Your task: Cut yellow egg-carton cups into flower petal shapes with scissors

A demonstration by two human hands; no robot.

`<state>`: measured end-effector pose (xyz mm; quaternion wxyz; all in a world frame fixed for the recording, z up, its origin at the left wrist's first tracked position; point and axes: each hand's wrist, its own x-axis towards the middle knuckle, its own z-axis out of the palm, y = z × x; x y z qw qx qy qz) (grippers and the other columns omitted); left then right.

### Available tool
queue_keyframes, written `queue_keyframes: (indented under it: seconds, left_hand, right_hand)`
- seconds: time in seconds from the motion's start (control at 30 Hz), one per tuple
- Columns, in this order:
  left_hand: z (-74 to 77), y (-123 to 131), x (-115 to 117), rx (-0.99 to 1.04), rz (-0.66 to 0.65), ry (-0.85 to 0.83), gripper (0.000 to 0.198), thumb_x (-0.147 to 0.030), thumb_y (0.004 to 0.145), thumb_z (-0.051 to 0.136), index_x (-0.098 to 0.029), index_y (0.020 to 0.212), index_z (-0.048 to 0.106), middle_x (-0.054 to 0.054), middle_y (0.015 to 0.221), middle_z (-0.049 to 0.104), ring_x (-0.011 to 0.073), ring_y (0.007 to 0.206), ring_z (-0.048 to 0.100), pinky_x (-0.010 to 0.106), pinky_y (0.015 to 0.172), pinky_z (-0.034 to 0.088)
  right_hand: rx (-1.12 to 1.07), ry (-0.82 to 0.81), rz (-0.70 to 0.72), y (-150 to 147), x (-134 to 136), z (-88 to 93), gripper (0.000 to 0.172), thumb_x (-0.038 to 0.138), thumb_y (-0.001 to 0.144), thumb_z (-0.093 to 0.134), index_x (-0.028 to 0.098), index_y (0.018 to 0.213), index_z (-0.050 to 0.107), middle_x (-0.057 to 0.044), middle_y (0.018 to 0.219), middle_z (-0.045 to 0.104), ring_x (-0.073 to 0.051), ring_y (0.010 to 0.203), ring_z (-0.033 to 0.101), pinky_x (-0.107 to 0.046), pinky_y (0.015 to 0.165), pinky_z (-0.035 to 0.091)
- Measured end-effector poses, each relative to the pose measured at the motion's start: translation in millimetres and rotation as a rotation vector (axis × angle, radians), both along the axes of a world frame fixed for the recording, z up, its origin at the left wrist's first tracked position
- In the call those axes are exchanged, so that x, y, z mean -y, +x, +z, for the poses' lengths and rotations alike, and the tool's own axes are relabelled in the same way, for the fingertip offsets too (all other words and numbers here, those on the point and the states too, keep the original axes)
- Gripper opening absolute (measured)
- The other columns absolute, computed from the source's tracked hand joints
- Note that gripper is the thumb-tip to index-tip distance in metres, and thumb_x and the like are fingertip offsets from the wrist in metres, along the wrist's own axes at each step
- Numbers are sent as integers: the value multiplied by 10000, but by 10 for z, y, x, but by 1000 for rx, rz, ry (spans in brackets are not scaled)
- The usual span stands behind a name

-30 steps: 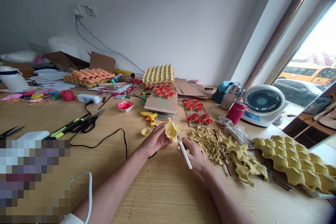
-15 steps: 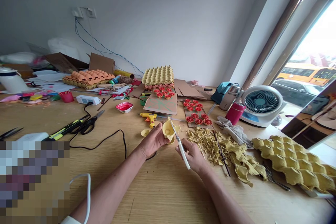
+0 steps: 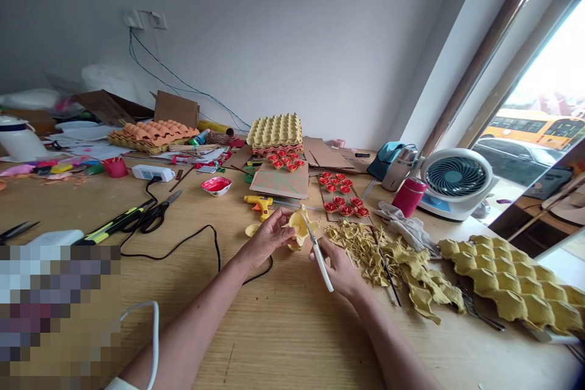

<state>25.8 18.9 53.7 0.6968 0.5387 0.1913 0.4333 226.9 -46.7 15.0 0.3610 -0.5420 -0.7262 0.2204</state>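
Observation:
My left hand (image 3: 267, 237) pinches a small yellow egg-carton cup (image 3: 299, 227) just above the wooden table (image 3: 283, 323). White-handled scissors (image 3: 317, 251) are gripped in my right hand (image 3: 337, 265), and their blades reach into the cup's edge. A second small yellow cup piece (image 3: 252, 230) lies on the table just left of my left hand. To the right of my hands lies a heap of yellow carton trimmings (image 3: 365, 244).
A cut yellow egg tray (image 3: 507, 280) lies at the right, a white fan (image 3: 457, 183) and red bottle (image 3: 410, 196) behind it. Red paper roses (image 3: 342, 195), a yellow glue gun (image 3: 259, 202), a red paint dish (image 3: 217, 184), black scissors (image 3: 158, 213), cables and stacked egg trays (image 3: 276, 131) fill the middle and back.
My left hand has turned the yellow cup and shifted its fingers on it. The scissors have moved along the cup's edge.

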Motion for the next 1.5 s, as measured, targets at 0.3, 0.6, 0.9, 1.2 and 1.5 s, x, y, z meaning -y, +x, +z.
queue_keyframes:
  seconds: [0.3, 0.6, 0.9, 1.2, 1.5]
  left_hand:
    - [-8, -39, -51, -37, -55, -2, 450, -403, 702, 835, -186, 1033, 619, 29, 933, 638, 146, 806, 636, 264, 709, 548]
    - [-2, -68, -101, 8, -60, -43, 469, -437, 696, 834, -166, 1005, 608, 21, 846, 647, 130, 708, 635, 246, 642, 553]
    - [-16, -97, -126, 107, -47, -120, 409, -442, 736, 802, -166, 985, 631, 16, 843, 652, 115, 649, 636, 235, 605, 560]
    - [-9, 132, 27, -6, 270, 181, 419, -227, 685, 839, -193, 1041, 620, 37, 998, 651, 196, 959, 647, 299, 889, 514]
    - [-12, 69, -6, -150, 198, 303, 389, -215, 700, 817, -196, 1060, 673, 47, 984, 682, 190, 874, 635, 259, 813, 509]
  right_hand:
    - [24, -5, 13, 0, 10, 2, 222, 315, 882, 541, 209, 722, 429, 47, 664, 469, -122, 626, 415, -245, 587, 304]
    - [29, 8, 19, -27, 40, 63, 310, 366, 889, 535, 216, 676, 367, 58, 614, 400, -108, 574, 346, -242, 543, 265]
    - [6, 16, -11, -61, 27, 8, 366, 409, 886, 566, 216, 649, 363, 66, 587, 356, -99, 548, 306, -243, 519, 229]
    - [-1, 21, -126, -84, -8, -46, 351, 394, 872, 566, 224, 656, 346, 65, 574, 391, -103, 534, 337, -237, 515, 244]
    - [79, 3, -105, -49, -19, -38, 250, 354, 866, 535, 230, 717, 377, 47, 623, 456, -123, 566, 400, -237, 546, 272]
